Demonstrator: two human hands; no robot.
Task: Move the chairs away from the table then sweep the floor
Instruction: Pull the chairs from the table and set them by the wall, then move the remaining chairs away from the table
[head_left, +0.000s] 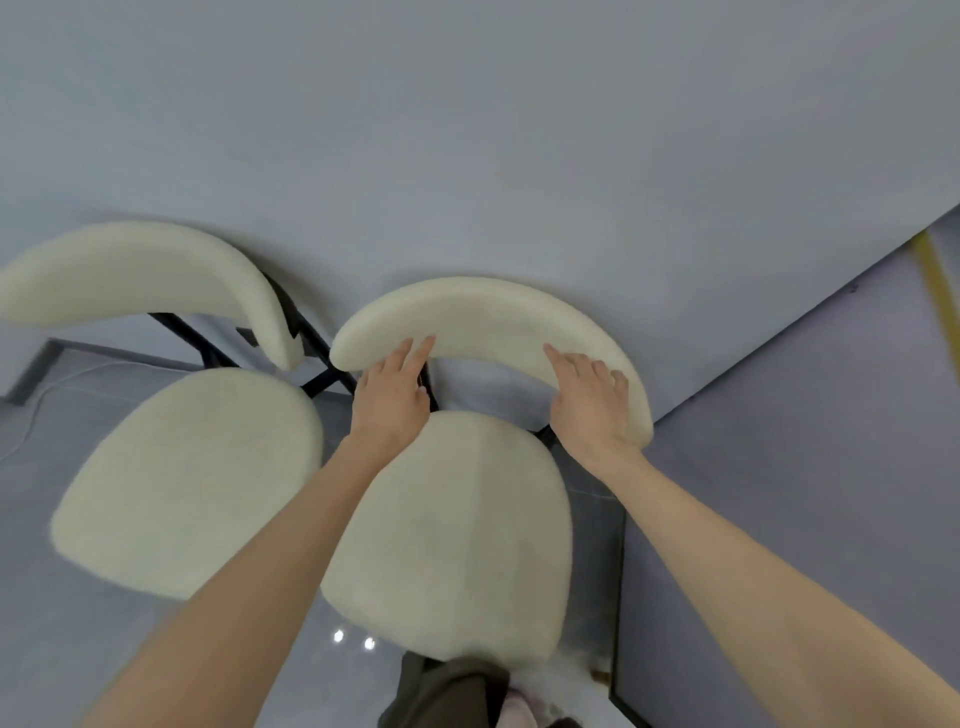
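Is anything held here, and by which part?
No clear grip: left hand and right hand rest, fingers fairly straight, on the curved backrest of the nearer chair.

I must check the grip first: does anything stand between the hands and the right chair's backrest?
Nothing visible does. The left hand and the right hand both already touch the backrest; the other chair stands apart, to its left.

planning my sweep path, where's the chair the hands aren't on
In the head view the free chair stands on the left, close beside the second chair, both with backrests toward the grey wall.
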